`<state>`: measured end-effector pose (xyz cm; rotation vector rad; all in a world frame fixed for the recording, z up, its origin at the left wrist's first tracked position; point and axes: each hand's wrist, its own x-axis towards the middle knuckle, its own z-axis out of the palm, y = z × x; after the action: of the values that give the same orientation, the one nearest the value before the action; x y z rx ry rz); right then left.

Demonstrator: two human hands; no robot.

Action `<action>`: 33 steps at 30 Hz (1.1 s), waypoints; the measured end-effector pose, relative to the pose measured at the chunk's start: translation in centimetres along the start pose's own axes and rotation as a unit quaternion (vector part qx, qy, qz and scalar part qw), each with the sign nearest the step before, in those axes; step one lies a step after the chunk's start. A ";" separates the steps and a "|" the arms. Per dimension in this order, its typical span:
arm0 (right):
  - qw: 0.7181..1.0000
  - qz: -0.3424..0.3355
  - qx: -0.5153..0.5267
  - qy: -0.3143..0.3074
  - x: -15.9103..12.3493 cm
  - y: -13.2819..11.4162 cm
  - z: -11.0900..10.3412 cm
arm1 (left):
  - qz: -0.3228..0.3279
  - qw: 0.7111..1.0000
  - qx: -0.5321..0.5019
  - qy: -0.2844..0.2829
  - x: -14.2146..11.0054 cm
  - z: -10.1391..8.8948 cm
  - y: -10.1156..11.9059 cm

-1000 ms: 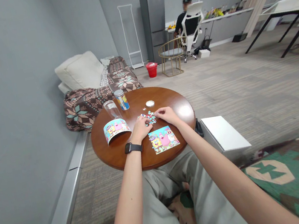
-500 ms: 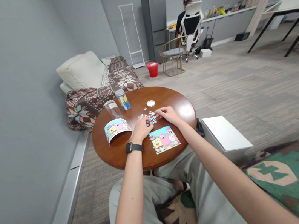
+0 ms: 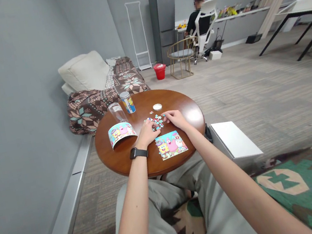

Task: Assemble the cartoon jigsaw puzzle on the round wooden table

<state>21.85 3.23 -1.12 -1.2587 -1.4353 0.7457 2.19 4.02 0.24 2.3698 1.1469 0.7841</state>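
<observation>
A round brown table (image 3: pixel 121 158) stands in front of my knees. My left hand (image 3: pixel 146 133), with a black watch on the wrist, rests at the near left side of a small pile of loose puzzle pieces (image 3: pixel 156 121), fingers curled among them. My right hand (image 3: pixel 176 118) lies at the pile's right side, fingers bent onto the pieces. Whether either hand pinches a piece is too small to see. A colourful cartoon picture card (image 3: pixel 171 144) lies flat just below both hands. A curled cartoon label (image 3: pixel 120 132) stands to the left.
On the table's far side are a clear glass (image 3: pixel 116 112), a blue and yellow can (image 3: pixel 127 102) and a small white lid (image 3: pixel 157 106). A white box (image 3: pixel 234 139) sits right of the table. Behind are a patterned couch (image 3: pixel 94 103), red bucket (image 3: pixel 160 71) and a seated person (image 3: pixel 198 16).
Both hands stay at the pile, the fingers shifting slightly among the pieces. The camera view has drifted a little; my legs show more under the table.
</observation>
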 end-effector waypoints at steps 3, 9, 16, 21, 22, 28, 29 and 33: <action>1.000 -0.006 0.000 0.004 0.0 0.0 0.1 | 0.002 1.000 -0.006 0.004 0.0 -0.2 0.2; 1.000 -0.002 -0.021 0.018 0.0 -0.1 -0.2 | 0.005 1.000 -0.009 0.004 -0.1 -0.4 0.5; 1.000 0.010 -0.013 0.020 -0.1 -0.3 -0.2 | -0.007 1.000 -0.028 -0.002 -0.1 -0.5 0.7; 1.000 0.025 0.016 -0.001 -0.2 -0.2 0.1 | -0.007 0.998 -0.062 -0.015 -0.1 -0.3 0.6; 1.000 0.023 0.021 -0.003 -0.2 -0.2 0.1 | -0.003 0.998 -0.065 -0.018 -0.2 -0.3 0.6; 0.998 0.017 0.058 -0.001 -0.4 -0.2 0.1 | 0.012 1.000 -0.022 -0.002 -0.2 -0.3 0.6; 0.998 0.020 0.059 -0.002 -0.3 -0.1 0.1 | 0.011 1.000 -0.023 -0.009 -0.2 -0.3 0.6; 1.000 0.003 0.018 0.007 -0.1 0.3 0.1 | 0.014 0.999 -0.022 -0.030 -0.3 -0.5 0.8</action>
<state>21.84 3.21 -1.43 -1.2386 -1.4016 0.7621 2.17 3.31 1.03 2.3615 1.0642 0.7344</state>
